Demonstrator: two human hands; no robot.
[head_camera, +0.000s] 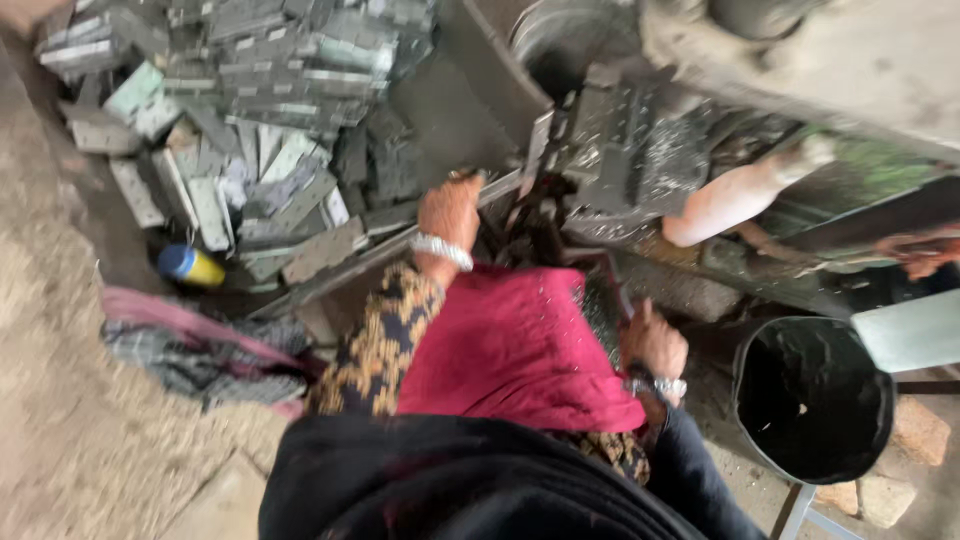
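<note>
The left hand (449, 212), a silver bangle on its wrist, reaches forward at about twelve o'clock from the lap and rests on the edge of a long metal strip (400, 245) that runs from the machine (620, 150) down toward eight o'clock; the picture is too blurred to tell whether its fingers close around the strip or only press on it. The right hand (655, 345), with a bracelet at the wrist, sits at about three o'clock beside a red cloth (510, 345) spread over the lap, curled near the cloth's edge; what it grips, if anything, I cannot tell. As a judgement, the work looks well under way: a large heap of grey-green flat blocks (250, 110) is stacked at ten to eleven o'clock, while dark debris lies around the machine's mouth at one o'clock, so more handling seems left. A black bucket (812, 400) at four o'clock looks nearly empty, with only small bits in it. Another person's forearm (730, 200) shows at two o'clock by the machine. The only package-like thing is a small yellow can with a blue top (192, 266), lying on its side at nine o'clock near the heap's foot; any label on it is unreadable. No signs are visible.
</note>
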